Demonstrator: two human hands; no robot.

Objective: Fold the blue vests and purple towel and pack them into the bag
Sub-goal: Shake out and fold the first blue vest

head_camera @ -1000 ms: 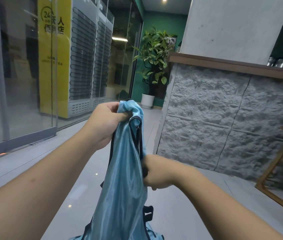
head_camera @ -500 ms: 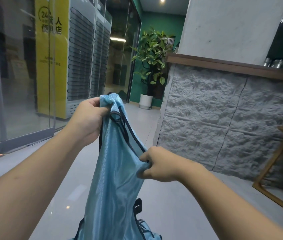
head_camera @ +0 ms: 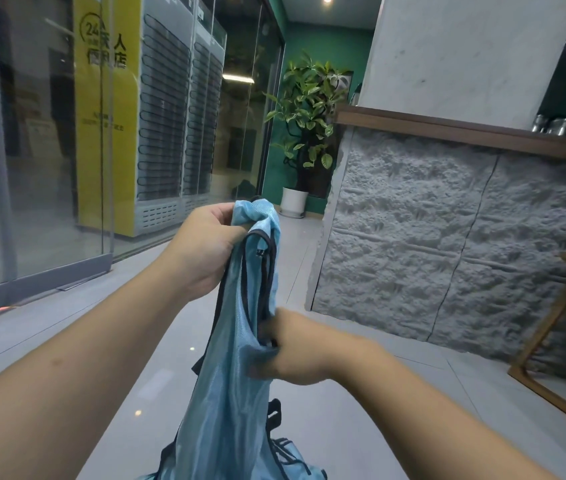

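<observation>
A light blue mesh vest (head_camera: 229, 386) with black trim hangs in front of me, held up in the air. My left hand (head_camera: 205, 247) grips its bunched top at the shoulder straps. Lower down and to the right, my right hand (head_camera: 292, 348) pinches the vest's black-edged opening, and is blurred. More blue fabric with black straps (head_camera: 292, 459) lies at the bottom edge beneath the hanging vest. No purple towel or bag shows clearly in view.
A rough grey stone counter (head_camera: 447, 237) with a wooden top stands to the right. A wooden stool (head_camera: 565, 327) sits at the far right. Glass doors (head_camera: 49, 168) line the left, with a potted plant (head_camera: 309, 133) at the back. Grey tiled floor (head_camera: 118, 341) spreads below.
My right hand slid down along the vest's black-trimmed edge. My left hand kept its grip on the top and shifted slightly right.
</observation>
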